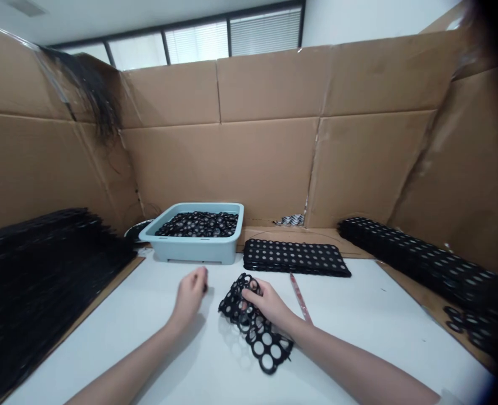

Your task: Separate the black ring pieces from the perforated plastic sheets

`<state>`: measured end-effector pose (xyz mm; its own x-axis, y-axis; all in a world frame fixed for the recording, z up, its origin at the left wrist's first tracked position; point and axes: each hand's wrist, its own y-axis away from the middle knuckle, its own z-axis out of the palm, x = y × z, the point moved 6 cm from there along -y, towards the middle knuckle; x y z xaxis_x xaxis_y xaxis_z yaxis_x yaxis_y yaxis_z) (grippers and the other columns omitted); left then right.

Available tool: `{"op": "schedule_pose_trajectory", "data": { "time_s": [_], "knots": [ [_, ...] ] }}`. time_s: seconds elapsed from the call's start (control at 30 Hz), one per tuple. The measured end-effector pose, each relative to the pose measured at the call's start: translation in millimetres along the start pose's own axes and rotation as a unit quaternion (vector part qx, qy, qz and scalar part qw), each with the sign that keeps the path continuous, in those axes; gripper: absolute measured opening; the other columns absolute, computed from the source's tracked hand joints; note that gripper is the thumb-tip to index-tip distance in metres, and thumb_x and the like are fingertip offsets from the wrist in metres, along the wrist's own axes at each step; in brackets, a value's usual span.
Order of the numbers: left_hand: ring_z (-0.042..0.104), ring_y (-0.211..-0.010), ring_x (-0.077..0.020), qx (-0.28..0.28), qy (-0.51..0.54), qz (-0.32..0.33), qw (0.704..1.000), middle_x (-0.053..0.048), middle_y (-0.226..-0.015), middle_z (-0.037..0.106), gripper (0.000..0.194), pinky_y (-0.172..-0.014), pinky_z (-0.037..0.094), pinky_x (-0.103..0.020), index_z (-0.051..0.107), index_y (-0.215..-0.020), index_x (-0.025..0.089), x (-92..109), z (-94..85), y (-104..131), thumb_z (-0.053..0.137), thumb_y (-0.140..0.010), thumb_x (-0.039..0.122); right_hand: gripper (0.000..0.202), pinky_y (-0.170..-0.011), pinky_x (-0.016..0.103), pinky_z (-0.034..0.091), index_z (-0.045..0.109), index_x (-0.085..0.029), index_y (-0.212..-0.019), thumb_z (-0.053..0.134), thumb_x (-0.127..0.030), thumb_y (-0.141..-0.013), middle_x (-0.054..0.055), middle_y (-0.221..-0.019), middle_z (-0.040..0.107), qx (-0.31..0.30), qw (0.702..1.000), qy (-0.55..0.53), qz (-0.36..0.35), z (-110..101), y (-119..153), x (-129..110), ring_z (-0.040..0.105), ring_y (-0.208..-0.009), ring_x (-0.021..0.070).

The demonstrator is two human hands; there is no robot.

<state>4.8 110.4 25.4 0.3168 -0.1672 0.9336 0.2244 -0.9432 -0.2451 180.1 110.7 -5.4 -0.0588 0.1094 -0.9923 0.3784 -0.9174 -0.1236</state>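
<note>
My right hand (268, 304) grips a black openwork strip of joined rings (259, 334) between thumb and fingers. The strip is bent over the hand, and its lower end hangs toward the white tabletop (337, 349). To the left, my left hand (191, 291) is closed, slightly blurred, with a small dark bit showing at its fingertips. What that bit is, I cannot make out. Just beyond this hand stands a light blue plastic basin (194, 247), filled with loose black rings (198, 224).
A flat stack of black ring panels (295, 257) lies behind my right hand, with a reddish pen-like stick (300, 298) before it. A longer pile (417, 253) and loose rings (463, 323) lie right. Black strands (46, 281) heap up left. Cardboard walls (232, 163) surround the table.
</note>
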Motion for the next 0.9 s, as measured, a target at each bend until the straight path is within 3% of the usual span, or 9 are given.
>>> {"op": "schedule_pose_trajectory", "data": {
  "time_s": [0.1, 0.23, 0.43, 0.67, 0.9],
  "knots": [
    [0.037, -0.05, -0.0092, -0.099, -0.133, 0.081, 0.983, 0.004, -0.05, 0.039, 0.034, -0.05, 0.026, -0.021, 0.038, -0.056, 0.017, 5.3, 27.4, 23.5, 0.034, -0.082, 0.038, 0.022, -0.054, 0.024, 0.041, 0.049, -0.014, -0.07, 0.052, -0.035, -0.075, 0.0, -0.06, 0.055, -0.009, 1.0, -0.004, -0.005, 3.9, -0.6, 6.3, 0.052, -0.053, 0.0121],
    [0.04, -0.046, -0.0097, -0.168, -0.204, 0.079, 0.961, 0.005, -0.05, 0.045, 0.03, -0.048, 0.026, -0.021, 0.042, -0.063, 0.019, 0.6, 48.0, 41.0, 0.03, -0.084, 0.036, 0.025, -0.055, 0.025, 0.04, 0.05, -0.013, -0.07, 0.05, -0.038, -0.076, 0.002, -0.06, 0.056, -0.04, 0.999, 0.028, 0.002, 9.9, 2.9, 10.3, 0.052, -0.056, 0.0132],
    [0.043, -0.048, -0.0098, -0.177, -0.189, 0.054, 0.964, 0.004, -0.052, 0.047, 0.027, -0.047, 0.026, -0.021, 0.042, -0.066, 0.019, -1.2, 45.3, 45.3, 0.03, -0.084, 0.035, 0.023, -0.059, 0.024, 0.039, 0.05, -0.014, -0.069, 0.052, -0.036, -0.075, 0.001, -0.066, 0.05, -0.015, 0.997, 0.071, -0.03, 11.1, 7.7, 7.3, 0.047, -0.063, 0.0123],
    [0.037, -0.046, -0.0089, -0.177, -0.18, 0.073, 0.965, 0.006, -0.051, 0.041, 0.031, -0.047, 0.025, -0.021, 0.043, -0.063, 0.019, 6.7, 46.1, 51.9, 0.029, -0.085, 0.037, 0.018, -0.067, 0.025, 0.04, 0.05, -0.015, -0.077, 0.05, -0.033, -0.077, 0.001, -0.073, 0.052, -0.002, 0.997, 0.039, -0.062, 16.2, 15.5, -3.6, 0.048, -0.07, 0.013],
    [0.045, -0.051, -0.013, -0.24, -0.205, 0.057, 0.947, 0.004, -0.057, 0.05, 0.018, -0.049, 0.028, -0.021, 0.046, -0.081, 0.022, 1.0, 53.0, 56.4, 0.047, -0.075, 0.038, 0.016, -0.071, 0.025, 0.04, 0.052, -0.015, -0.078, 0.05, -0.031, -0.077, 0.001, -0.076, 0.055, -0.006, 0.999, 0.0, -0.05, 12.1, 13.3, -3.3, 0.051, -0.072, 0.0127]
  ]
}}
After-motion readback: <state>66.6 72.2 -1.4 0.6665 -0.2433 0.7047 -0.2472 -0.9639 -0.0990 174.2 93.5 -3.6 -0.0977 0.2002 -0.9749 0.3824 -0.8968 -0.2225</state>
